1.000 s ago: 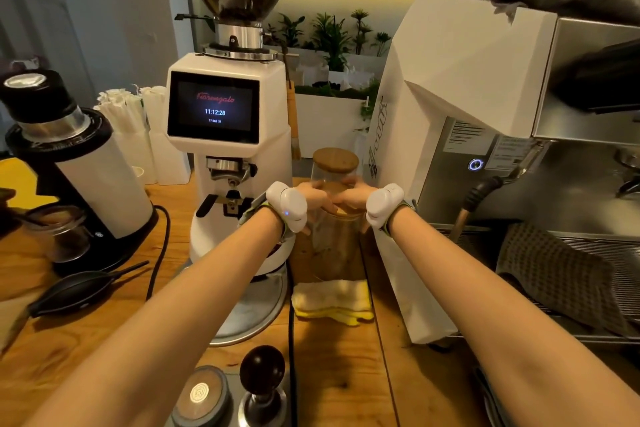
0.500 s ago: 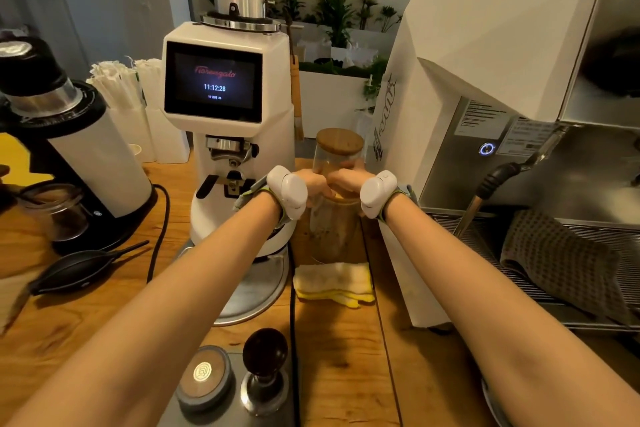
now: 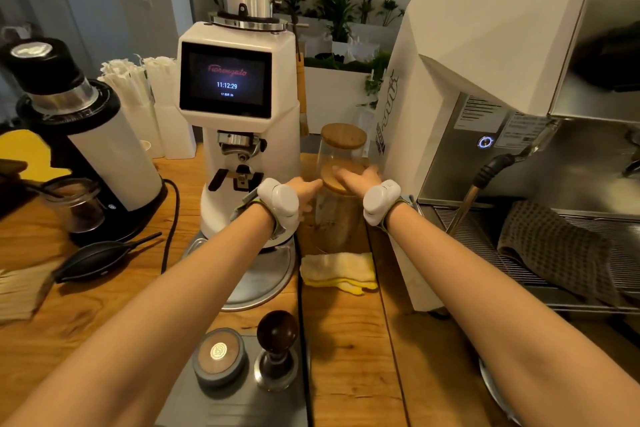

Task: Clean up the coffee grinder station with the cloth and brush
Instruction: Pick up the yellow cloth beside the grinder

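1. A white coffee grinder with a dark screen (image 3: 239,107) stands on the wooden bench (image 3: 346,340).
2. Just right of it, a tall glass jar with a round wooden lid (image 3: 337,215) sits between both hands.
3. The folded yellow cloth (image 3: 337,272) lies flat in front of the jar, nearer the person than the fingers, between the wrists.
4. A wooden-handled brush (image 3: 302,97) hangs upright behind the jar.
5. The left hand (image 3: 304,192) and right hand (image 3: 360,178) press the jar's sides, fingers loosely curled.

Both arms outstretched, hands close, fingers (image 3: 341,174) seemingly spread.
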A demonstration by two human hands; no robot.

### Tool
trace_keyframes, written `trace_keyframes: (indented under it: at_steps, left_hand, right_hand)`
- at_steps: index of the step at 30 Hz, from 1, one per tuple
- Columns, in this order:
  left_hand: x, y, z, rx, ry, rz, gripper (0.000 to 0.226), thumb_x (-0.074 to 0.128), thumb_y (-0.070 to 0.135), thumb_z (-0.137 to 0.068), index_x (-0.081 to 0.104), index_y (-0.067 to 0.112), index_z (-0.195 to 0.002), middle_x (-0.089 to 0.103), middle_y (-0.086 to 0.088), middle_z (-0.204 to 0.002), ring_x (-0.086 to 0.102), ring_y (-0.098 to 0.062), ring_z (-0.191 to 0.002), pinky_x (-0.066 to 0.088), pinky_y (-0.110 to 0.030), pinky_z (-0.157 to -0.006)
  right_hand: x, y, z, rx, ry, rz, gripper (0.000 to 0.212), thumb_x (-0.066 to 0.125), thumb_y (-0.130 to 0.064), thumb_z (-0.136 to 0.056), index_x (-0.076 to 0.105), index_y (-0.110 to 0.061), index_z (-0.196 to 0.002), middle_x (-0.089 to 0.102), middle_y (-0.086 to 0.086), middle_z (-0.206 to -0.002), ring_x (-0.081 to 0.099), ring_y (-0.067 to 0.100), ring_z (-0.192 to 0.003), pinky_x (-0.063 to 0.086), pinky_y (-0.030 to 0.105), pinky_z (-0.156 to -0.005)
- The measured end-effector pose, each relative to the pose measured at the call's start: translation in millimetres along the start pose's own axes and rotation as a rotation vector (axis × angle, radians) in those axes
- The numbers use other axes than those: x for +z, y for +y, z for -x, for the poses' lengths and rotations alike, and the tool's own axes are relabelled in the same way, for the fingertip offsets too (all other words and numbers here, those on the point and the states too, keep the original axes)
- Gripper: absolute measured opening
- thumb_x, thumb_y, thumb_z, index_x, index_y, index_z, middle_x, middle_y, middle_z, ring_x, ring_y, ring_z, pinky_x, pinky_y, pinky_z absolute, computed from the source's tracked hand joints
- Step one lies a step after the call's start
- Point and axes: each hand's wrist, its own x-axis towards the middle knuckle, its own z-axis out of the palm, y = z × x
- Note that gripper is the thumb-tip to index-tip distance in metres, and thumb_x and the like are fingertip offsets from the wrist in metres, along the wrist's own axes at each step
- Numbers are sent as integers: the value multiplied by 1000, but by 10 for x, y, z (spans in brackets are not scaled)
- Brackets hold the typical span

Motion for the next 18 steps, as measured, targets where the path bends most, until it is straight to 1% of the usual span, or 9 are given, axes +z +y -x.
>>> trace_keyframes:
  at_steps: [2,3,4,6,9,11,14,16,18]
  left_hand:
    - [-57,-73,31,20,-43,-14,27,40,29,-99,58,12,-90,52,-7,-99,52,-18,-82,42,-29,-69]
    - [-79,-111,35,20,-31,-21,28,40,25,-99,57,14,-80,53,-4,-89,49,-14,-73,40,-26,-64]
    - [-72,-143,52,26,-35,-31,29,41,22,-99,56,14,-76,53,-2,-82,48,-11,-68,38,-24,-61]
    - [-57,-225,76,23,-62,-26,28,45,20,-98,58,14,-74,55,1,-79,50,-11,-67,38,-23,-60]
    - [-11,-388,138,-5,-98,-60,25,51,24,-95,61,15,-75,62,4,-81,55,-10,-70,41,-22,-62]
    - [9,-495,155,-35,-133,-79,21,53,24,-94,62,14,-78,63,5,-81,57,-9,-70,43,-23,-63]
    - [23,-604,179,-92,-173,-67,20,51,16,-95,62,11,-79,63,2,-82,56,-11,-68,44,-20,-58]
    - [43,-682,187,-103,-185,-40,24,50,11,-95,60,11,-74,62,-2,-88,56,-15,-72,45,-21,-60]
    - [72,-776,197,-114,-179,-56,19,54,10,-93,61,9,-75,60,-7,-90,55,-16,-73,46,-22,-60]
  right_hand:
    - [13,42,46,39,25,-69,94,55,-56,-84,10,-5,-149,22,14,-155,26,34,-142,24,43,-118]
    - [20,70,71,46,32,-108,95,54,-58,-85,9,-5,-149,20,14,-156,24,34,-143,22,42,-118]
    - [32,99,90,49,40,-140,96,53,-58,-85,8,-4,-150,20,14,-156,24,33,-143,22,41,-118]
    - [68,162,129,57,53,-175,94,55,-56,-85,12,-2,-149,26,15,-155,28,32,-142,25,38,-116]
    - [151,298,239,85,40,-173,94,56,-58,-83,18,-1,-147,29,15,-153,31,32,-140,27,36,-113]
    - [204,390,316,121,9,-155,101,53,-65,-80,14,-1,-148,26,15,-155,28,32,-142,24,37,-115]
    - [243,508,390,140,-14,-123,110,49,-74,-76,8,-2,-149,24,15,-155,26,32,-143,22,39,-118]
    - [268,615,425,144,-41,-87,109,54,-70,-76,9,-4,-150,25,14,-155,27,32,-142,24,41,-117]
    - [285,725,467,164,-73,-38,101,60,-60,-78,15,-3,-149,31,15,-152,33,32,-139,30,41,-114]
